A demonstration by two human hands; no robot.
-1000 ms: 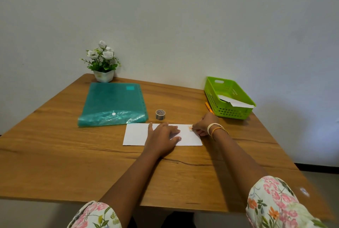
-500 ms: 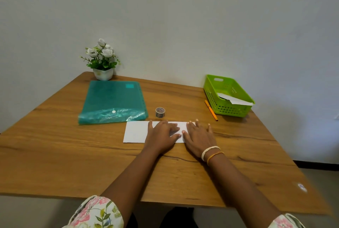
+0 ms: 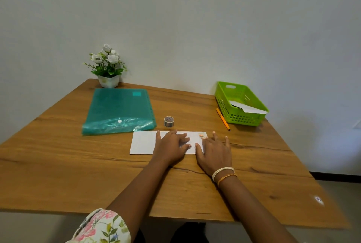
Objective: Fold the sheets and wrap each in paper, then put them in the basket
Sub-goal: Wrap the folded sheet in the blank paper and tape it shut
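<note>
A white wrapped sheet (image 3: 143, 142) lies flat on the wooden table (image 3: 58, 164), with a small orange sticker (image 3: 202, 135) at its far right corner. My left hand (image 3: 171, 148) presses flat on its middle, fingers spread. My right hand (image 3: 215, 153) lies flat across its right end, partly on the table. A green basket (image 3: 224, 98) stands at the back right and holds white folded paper (image 3: 247, 106).
A teal plastic folder (image 3: 119, 111) lies at the back left, with a potted white flower (image 3: 107, 66) behind it. A small tape roll (image 3: 169, 121) stands just beyond the sheet. An orange pen (image 3: 222, 119) lies beside the basket.
My right hand left the sheet's far right corner, uncovering the sticker there, and came down flat over the right end. The left hand has stayed pressed on the middle.
</note>
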